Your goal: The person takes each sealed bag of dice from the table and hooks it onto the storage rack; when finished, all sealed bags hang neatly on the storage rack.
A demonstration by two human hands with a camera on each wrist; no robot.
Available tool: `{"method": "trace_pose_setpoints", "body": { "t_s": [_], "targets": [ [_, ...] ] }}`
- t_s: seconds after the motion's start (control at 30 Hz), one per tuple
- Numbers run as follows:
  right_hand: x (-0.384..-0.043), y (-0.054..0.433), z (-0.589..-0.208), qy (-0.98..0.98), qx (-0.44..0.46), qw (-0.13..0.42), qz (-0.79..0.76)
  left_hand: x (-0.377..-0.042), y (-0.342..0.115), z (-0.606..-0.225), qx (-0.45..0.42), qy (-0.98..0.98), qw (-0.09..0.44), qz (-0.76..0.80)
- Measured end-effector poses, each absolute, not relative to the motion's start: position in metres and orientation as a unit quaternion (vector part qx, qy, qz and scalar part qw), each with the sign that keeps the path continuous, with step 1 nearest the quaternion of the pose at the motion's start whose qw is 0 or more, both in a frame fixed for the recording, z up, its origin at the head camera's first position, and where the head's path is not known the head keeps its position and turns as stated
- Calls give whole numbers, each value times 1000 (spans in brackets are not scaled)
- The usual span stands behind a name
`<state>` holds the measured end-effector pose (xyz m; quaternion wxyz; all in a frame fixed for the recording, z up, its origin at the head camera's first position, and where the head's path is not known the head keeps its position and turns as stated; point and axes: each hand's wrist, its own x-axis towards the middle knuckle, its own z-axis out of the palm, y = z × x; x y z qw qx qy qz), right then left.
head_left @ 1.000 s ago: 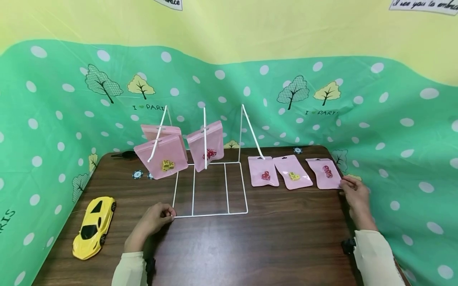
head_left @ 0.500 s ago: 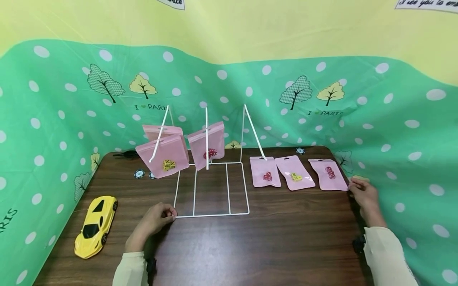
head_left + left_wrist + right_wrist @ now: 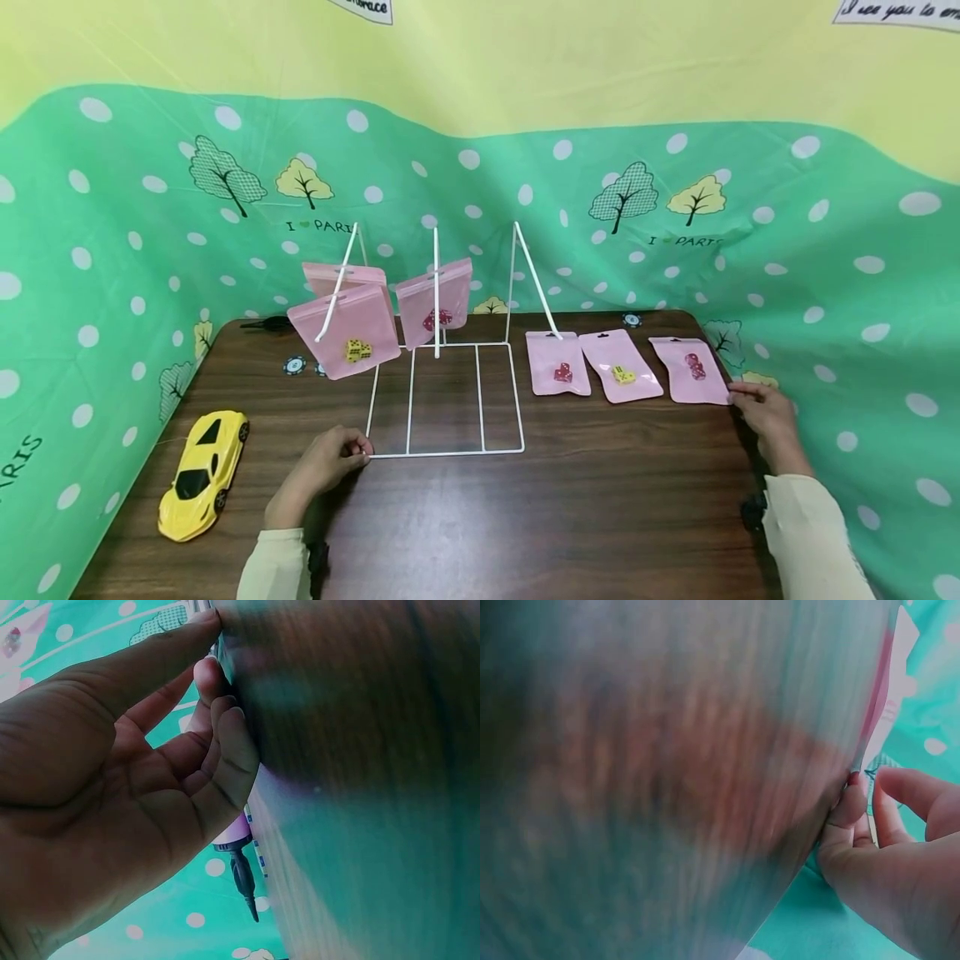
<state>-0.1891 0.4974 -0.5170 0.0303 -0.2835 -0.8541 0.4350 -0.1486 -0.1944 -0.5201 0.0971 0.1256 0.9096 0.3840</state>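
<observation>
In the head view my left hand [image 3: 326, 462] pinches the front left corner of a white wire display rack [image 3: 465, 452] between thumb and fingers. Far to the right, my right hand [image 3: 768, 421] has its thumb and fingertips at the lower right corner of a pink zip bag [image 3: 678, 383] with red dice, lying flat. In the right wrist view that bag [image 3: 877, 697] shows edge-on beside the fingertips [image 3: 851, 806]. Two more pink bags lie left of it, one with yellow dice [image 3: 611, 350], one with red dice [image 3: 551, 354].
Pink bags hang from the rack's left hook [image 3: 337, 283] and middle hook [image 3: 437, 287]; the right hook [image 3: 536, 279] carries none. A yellow toy car [image 3: 202, 475] stands at the left of the wooden table [image 3: 525, 525]. Patterned green cloth [image 3: 847, 333] closes off the back and sides.
My right hand has shifted slightly right, from over the bag's corner to its very edge. The left hand stays on the rack corner, and the view has turned slightly.
</observation>
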Motion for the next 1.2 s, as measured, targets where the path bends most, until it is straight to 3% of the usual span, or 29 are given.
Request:
{"method": "trace_pose_setpoints", "body": {
  "t_s": [0.73,1.2],
  "targets": [
    [-195,482,-515,-828,-321,34,458,-147,-193,-518,115,913,100,379],
    [-166,470,-512,-729,-302,94,607,-146,-192,-518,120,906,101,393]
  ]
}}
